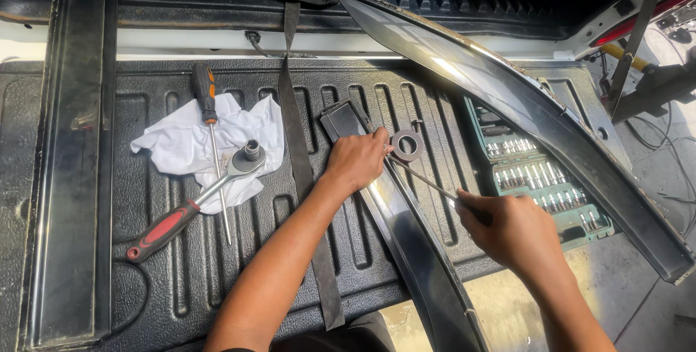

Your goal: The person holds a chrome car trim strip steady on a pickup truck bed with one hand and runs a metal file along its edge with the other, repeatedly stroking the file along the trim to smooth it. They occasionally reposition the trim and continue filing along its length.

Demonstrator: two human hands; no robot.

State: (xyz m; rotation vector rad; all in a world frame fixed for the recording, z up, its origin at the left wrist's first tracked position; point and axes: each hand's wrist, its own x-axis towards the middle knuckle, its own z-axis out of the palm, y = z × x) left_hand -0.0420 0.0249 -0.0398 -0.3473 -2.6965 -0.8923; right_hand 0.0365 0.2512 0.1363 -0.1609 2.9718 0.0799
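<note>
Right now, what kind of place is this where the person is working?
Probably an outdoor car repair spot, at the open back of a pickup truck. The ribbed black bed liner holds a ratchet wrench, a screwdriver and a green socket set, with long car trim strips.

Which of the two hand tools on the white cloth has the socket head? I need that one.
The ratchet wrench with the red-and-black grip; the screwdriver beside it has an orange-and-black handle and thin shaft.

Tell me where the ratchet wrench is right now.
The ratchet wrench lies left of the left hand, its head on the white rag beside the screwdriver.
</note>
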